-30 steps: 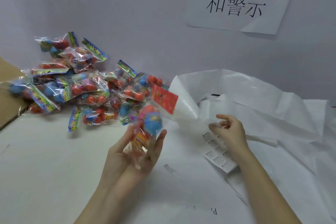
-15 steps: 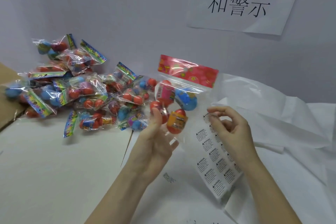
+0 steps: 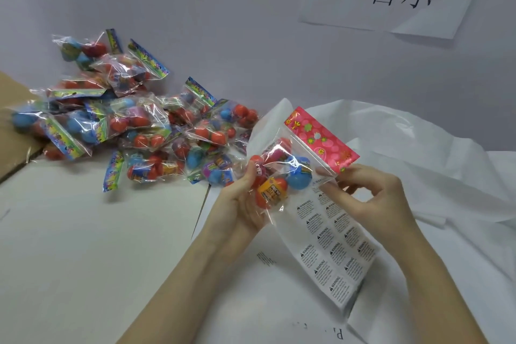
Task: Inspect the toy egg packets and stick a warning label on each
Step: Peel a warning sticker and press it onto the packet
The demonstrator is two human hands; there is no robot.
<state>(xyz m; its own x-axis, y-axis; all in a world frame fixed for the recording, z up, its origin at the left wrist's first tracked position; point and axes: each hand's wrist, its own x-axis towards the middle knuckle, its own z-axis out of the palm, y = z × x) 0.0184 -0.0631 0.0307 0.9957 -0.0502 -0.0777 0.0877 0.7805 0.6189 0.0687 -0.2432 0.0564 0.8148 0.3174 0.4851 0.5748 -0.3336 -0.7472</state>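
Our left hand (image 3: 242, 205) grips the toy egg packet (image 3: 282, 173); our right hand (image 3: 371, 198) pinches its edge above the warning label sheet (image 3: 335, 254)

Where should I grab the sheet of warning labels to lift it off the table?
Probably pinch the warning label sheet at its near bottom edge, coming from the front right. That end curls up bare, while its top is tucked behind the held packet.
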